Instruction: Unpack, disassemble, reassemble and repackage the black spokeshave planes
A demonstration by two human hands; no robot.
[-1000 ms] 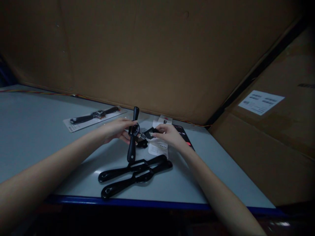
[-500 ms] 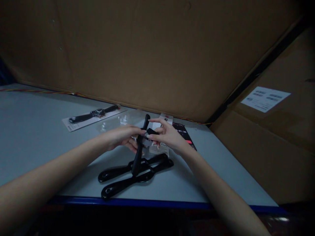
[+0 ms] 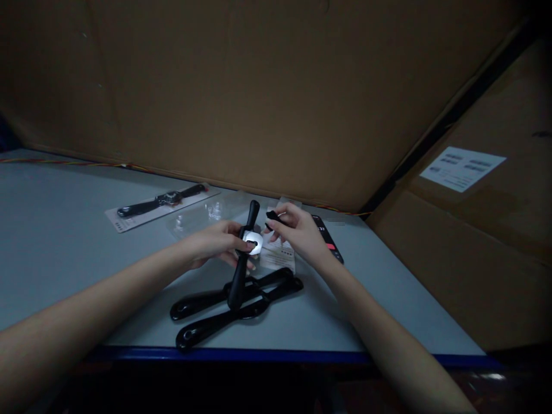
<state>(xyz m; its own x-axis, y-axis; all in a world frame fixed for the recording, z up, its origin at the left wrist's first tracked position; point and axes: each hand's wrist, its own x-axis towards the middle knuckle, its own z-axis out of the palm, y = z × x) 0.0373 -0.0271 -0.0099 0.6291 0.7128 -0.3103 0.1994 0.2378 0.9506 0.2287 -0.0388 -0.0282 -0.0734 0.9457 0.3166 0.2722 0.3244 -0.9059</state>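
Left hand: clamped on a watch, held upright above the table, silver case now showing. Right hand: just apart, pinching a black piece. Nearby: straps, phone.

ok quick count from our end: we see 2 bare hands and 4 black-strap watches total, so 1 watch in the air, 2 watches lying in a pile & 1 display watch on its 1 printed card. Plus we get 1 small black piece, 1 clear plastic tray, 1 paper leaflet & 1 black phone-like box. Also 1 table, 1 thin wire, 1 white label on the cardboard, that's all we can make out tbh
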